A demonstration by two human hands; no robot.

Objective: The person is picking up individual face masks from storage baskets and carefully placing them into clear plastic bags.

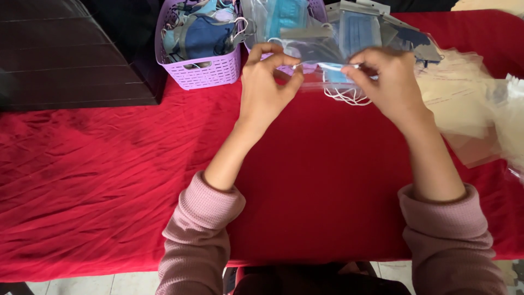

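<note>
Nearest, your pink sleeves (203,218) lie over the red desk (87,164). Further out, your left hand (267,87) and right hand (390,82) each pinch an end of a folded blue face mask (334,70) stretched between your fingers, its white ear loops (344,97) dangling just below. Beyond your left fingers sits a purple basket (204,71) of masks; bagged masks (357,30) lie beyond your right.
</note>
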